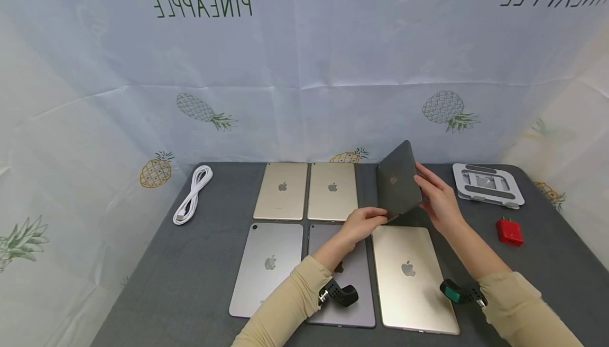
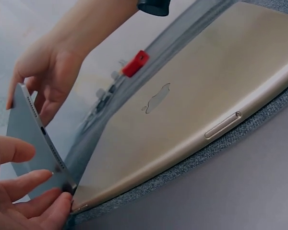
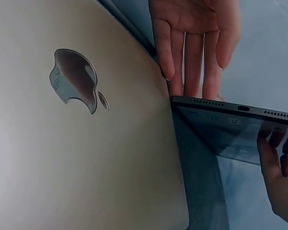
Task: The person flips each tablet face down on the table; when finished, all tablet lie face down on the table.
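A dark grey tablet [image 1: 398, 180] is held tilted up off the table at the back, its logo side turned left in the head view. My right hand [image 1: 440, 201] grips its right edge, with fingers against the lit screen [image 3: 230, 125] in the right wrist view. At the lower left corner, the fingertips of my left hand [image 1: 361, 225] touch the tablet, their fingers fairly straight and the thumb apart in the left wrist view. Right below lies a gold tablet [image 1: 409, 283], back side up. A grey tablet [image 1: 342, 304] lies partly hidden under my left forearm.
Two gold tablets [image 1: 280, 199] lie face down in the back row, and a silver tablet [image 1: 266, 278] at front left. A coiled white cable [image 1: 192, 193] is at far left. To the right are a folded metal stand [image 1: 487, 185] and a red charger [image 1: 509, 231].
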Tool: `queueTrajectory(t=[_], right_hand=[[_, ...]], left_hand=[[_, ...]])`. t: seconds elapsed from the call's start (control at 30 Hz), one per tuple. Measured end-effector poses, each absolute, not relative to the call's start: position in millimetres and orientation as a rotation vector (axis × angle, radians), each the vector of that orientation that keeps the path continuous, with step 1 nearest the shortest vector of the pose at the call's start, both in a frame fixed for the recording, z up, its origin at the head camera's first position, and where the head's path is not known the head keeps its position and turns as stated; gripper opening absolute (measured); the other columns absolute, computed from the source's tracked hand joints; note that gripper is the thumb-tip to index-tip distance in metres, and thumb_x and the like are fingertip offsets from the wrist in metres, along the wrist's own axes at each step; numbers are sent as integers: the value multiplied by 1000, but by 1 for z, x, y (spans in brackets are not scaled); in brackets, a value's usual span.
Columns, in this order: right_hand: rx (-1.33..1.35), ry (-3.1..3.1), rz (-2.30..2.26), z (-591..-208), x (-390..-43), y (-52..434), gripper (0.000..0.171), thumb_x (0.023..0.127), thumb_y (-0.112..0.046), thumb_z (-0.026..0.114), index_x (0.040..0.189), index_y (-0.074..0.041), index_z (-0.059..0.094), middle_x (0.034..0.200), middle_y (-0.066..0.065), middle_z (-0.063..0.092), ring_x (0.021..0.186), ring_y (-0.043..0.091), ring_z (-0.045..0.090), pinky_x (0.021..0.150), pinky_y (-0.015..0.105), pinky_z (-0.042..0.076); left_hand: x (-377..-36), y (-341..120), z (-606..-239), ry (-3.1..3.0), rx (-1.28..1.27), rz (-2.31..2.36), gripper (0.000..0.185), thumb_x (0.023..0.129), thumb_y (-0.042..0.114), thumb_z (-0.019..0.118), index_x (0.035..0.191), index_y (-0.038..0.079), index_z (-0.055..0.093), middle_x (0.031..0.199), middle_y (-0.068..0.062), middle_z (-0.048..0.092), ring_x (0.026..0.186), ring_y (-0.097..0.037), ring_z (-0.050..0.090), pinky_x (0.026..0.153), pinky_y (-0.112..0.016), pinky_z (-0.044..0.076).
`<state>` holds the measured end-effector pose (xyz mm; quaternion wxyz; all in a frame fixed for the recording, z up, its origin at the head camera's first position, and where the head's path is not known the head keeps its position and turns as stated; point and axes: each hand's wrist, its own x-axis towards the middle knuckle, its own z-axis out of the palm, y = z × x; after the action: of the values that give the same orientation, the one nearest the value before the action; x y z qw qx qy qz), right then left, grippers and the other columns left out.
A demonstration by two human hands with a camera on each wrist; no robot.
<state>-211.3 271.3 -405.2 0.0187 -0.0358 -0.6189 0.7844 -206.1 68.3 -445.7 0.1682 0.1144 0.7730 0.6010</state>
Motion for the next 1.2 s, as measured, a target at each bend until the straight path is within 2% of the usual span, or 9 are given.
queueTrajectory(t=[0.17,0.3,0.53,0.67,0.77,0.87,1.0,1.07,1.2], right_hand=[[-132,-1898,2425,-408,-209,276,60,97,-24,61,151,-16,37,121,-13,57,93,3,61,61,18,47],[-167,-1899,2431,-411,-208,280,62,97,-24,61,152,-14,35,124,-12,55,96,0,61,67,17,49],[-270,-1987,2380,-423,-211,288,59,101,-20,55,153,-7,29,149,-2,42,105,-4,55,79,12,48],[-361,-2141,2255,-432,-215,291,55,103,-18,48,152,-5,28,158,11,27,123,6,48,80,9,46],[-418,-2240,2159,-438,-219,290,52,104,-16,43,152,-5,27,157,16,23,137,18,37,82,9,44],[-483,-2271,2112,-441,-224,285,51,104,-13,40,152,-5,27,157,17,24,142,25,30,94,16,42],[-551,-2249,2102,-444,-229,279,51,103,-10,36,153,-6,26,158,17,23,143,28,24,113,35,29],[-561,-2257,2091,-445,-230,276,51,103,-11,34,153,-5,24,158,17,21,145,30,20,115,42,22],[-534,-2317,2042,-448,-229,274,52,103,-12,32,153,-2,23,159,19,18,146,32,15,116,46,17]], left_hand=[[-204,66,-446,2210,321,1690,27,94,20,63,116,7,71,113,-4,69,109,-19,61,93,-34,48],[-204,64,-446,2217,341,1692,27,94,18,63,117,6,70,112,-4,69,103,-16,63,89,-32,49],[-206,59,-446,2210,331,1709,29,93,19,64,118,7,69,110,-3,70,100,-14,63,88,-30,49],[-204,57,-444,2209,318,1705,31,92,20,64,120,7,68,113,-3,69,105,-17,62,91,-32,48],[-203,57,-443,2219,315,1698,32,92,20,64,121,7,68,117,-4,68,109,-18,61,91,-34,48],[-202,58,-442,2227,320,1691,33,92,21,63,123,8,67,120,-6,66,111,-19,60,92,-34,48],[-202,57,-443,2235,325,1677,35,93,22,63,125,9,66,122,-7,65,111,-19,59,91,-36,48],[-202,57,-443,2240,327,1673,35,93,23,63,125,9,66,123,-7,64,111,-19,58,92,-38,48],[-201,56,-443,2244,323,1666,36,93,23,63,126,10,66,125,-6,63,114,-20,56,93,-39,47]])
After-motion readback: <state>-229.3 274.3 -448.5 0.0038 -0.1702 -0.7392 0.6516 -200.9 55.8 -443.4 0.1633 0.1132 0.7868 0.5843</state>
